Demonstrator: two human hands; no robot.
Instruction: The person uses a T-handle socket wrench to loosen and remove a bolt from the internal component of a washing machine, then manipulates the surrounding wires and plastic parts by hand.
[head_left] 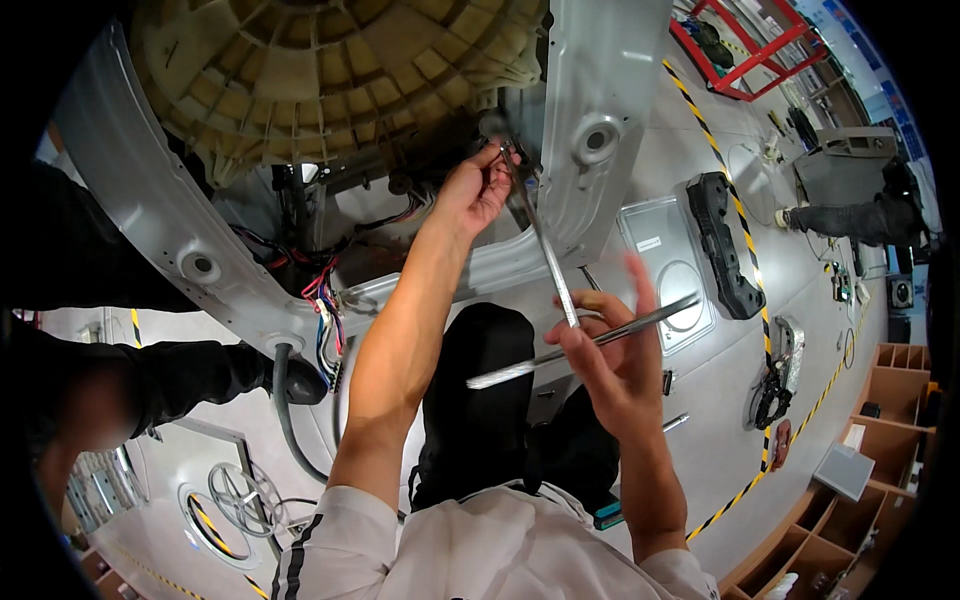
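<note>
A T-handle socket wrench [548, 262] slants from low inside an open washing machine cabinet [575, 200] toward me. My left hand [478, 192] reaches under the ribbed yellowish tub [340, 75] and pinches the wrench's far end; the fastening there is hidden. Close to the crossbar, my right hand [618, 355] has thumb and some fingers around the wrench, with one finger raised. Motion smears the crossbar and the fingers of this hand. Left of my forearm, colored wires [322, 305] with connectors hang over the cabinet's lower edge.
A grey hose [290, 405] runs down from the cabinet. Another person's dark-clothed leg [190, 390] is close on the left. To the right, a metal panel [665, 270] and a black molded part [718, 245] lie on the floor near striped tape. Wooden compartments [885, 435] stand lower right.
</note>
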